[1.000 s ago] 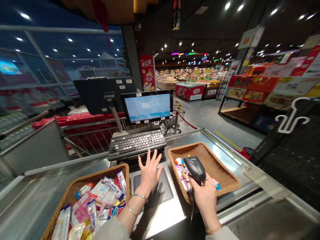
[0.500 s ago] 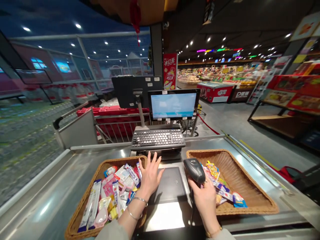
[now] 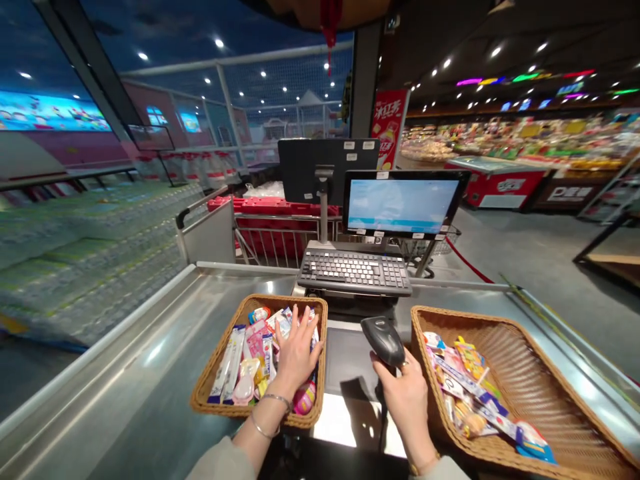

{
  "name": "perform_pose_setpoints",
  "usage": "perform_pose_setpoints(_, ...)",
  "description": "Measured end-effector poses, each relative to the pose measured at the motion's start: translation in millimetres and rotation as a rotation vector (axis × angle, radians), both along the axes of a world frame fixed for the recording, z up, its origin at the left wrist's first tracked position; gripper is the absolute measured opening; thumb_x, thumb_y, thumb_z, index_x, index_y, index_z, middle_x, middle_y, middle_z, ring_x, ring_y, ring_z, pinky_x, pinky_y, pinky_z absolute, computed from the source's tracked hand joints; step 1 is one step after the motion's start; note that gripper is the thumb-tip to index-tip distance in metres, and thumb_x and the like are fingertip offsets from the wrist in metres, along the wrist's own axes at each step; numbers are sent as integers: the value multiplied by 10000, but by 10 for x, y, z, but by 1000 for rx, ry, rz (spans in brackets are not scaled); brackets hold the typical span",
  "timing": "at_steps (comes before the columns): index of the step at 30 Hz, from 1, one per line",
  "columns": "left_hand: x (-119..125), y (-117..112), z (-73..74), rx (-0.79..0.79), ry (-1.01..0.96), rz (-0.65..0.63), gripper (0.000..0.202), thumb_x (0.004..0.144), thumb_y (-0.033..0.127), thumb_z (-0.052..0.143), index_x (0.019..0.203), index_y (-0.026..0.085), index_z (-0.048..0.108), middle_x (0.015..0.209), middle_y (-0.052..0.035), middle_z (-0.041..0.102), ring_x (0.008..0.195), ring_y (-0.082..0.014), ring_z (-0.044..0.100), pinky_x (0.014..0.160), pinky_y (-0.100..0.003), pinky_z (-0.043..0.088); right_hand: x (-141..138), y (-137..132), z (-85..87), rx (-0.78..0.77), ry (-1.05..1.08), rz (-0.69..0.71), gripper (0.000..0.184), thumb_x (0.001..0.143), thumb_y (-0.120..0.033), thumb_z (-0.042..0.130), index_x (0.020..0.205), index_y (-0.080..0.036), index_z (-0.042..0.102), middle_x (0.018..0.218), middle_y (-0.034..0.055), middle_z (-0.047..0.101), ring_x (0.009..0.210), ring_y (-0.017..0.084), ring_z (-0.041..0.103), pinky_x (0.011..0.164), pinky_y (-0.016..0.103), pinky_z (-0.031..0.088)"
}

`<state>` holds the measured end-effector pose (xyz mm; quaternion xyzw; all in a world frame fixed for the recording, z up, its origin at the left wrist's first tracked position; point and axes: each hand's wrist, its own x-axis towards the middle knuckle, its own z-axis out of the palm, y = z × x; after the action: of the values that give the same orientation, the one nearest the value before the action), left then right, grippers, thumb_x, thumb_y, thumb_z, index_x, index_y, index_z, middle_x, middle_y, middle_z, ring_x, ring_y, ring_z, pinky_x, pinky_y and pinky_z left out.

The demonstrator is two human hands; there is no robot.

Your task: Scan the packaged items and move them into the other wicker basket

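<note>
My right hand [image 3: 407, 393] grips a black barcode scanner [image 3: 384, 339] by its handle, its head tilted up and to the left. The scanner is above the checkout counter between two wicker baskets. My left hand [image 3: 296, 353] is open, fingers spread and palm down, over the left wicker basket [image 3: 200, 393]. Its fingers cover part of the packets there; whether they touch any I cannot tell. In that basket lie long white-and-blue sticks [image 3: 229, 365], pink packs [image 3: 257, 339] and a round pink sweet [image 3: 305, 398]. Several colourful snack packets [image 3: 473, 360] lie in the right wicker basket [image 3: 545, 373].
A keyboard [image 3: 355, 270] stands behind the baskets, below a lit monitor [image 3: 403, 203] and a second screen seen from behind [image 3: 325, 167]. A flat dark panel [image 3: 345, 360] is set into the metal counter [image 3: 165, 353] between the baskets. Trolleys [image 3: 285, 237] stand beyond.
The view has turned left, so the counter and baskets appear farther right. My left hand has moved from the left basket's inner edge to over its contents. My right hand still holds the scanner.
</note>
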<state>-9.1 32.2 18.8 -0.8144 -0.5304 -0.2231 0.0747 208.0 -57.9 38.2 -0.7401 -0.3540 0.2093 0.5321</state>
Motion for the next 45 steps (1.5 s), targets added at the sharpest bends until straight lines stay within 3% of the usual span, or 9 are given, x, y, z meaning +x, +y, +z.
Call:
perform_pose_setpoints(6,-287,-75,-73,-21,49,69,512,951,330,524,1455,251,481,1566,-121,425,1509,-351,256,1189,-721,69,-166,37,2,-39,37,48,508,603,-568,682,894,-162,777,1293,190,629,1194,368,584,1056,477,414)
perform_pose_setpoints(14,-526,-191,-176,-93,32,77,466,950,321,519,1410,246,531,1555,-133,439,1483,-374,314,1167,-748,17,-273,59,-145,-5,25,119,492,632,-555,707,925,-165,776,1249,177,661,1191,365,585,1068,497,398)
perform_pose_setpoints(24,-796,-193,-269,-162,153,12,616,800,406,732,1380,314,549,1605,-105,371,1510,-416,212,1135,-781,-59,-360,35,-154,-16,0,181,464,668,-545,684,920,-165,771,1242,173,661,1210,345,572,1068,471,391)
perform_pose_setpoints(28,-835,-144,-221,-235,202,-34,683,706,437,821,1339,331,588,1613,-112,357,1512,-443,179,1120,-797,-55,-364,37,-174,-26,4,164,493,640,-562,709,925,-164,774,1257,176,653,1206,349,572,1078,482,386)
perform_pose_setpoints(33,-834,-66,-177,-356,266,-98,671,624,365,888,1255,348,660,1604,-118,372,1508,-461,167,1109,-809,-12,-339,17,-161,-38,-8,168,506,646,-570,708,943,-168,781,1262,177,655,1184,351,588,1060,481,402)
perform_pose_setpoints(40,-833,74,-260,-387,306,-234,726,560,347,931,1232,387,662,1603,-99,379,1519,-432,156,1113,-794,-16,-313,6,-140,-23,-19,145,496,636,-567,720,932,-173,782,1230,172,677,1157,343,595,1046,478,414)
perform_pose_setpoints(45,-790,134,-314,-445,320,-253,665,536,376,938,1155,336,698,1580,-110,417,1513,-445,164,1086,-818,-43,-310,-3,-129,-34,-7,143,496,637,-563,720,929,-167,784,1226,186,671,1178,353,584,1063,493,403)
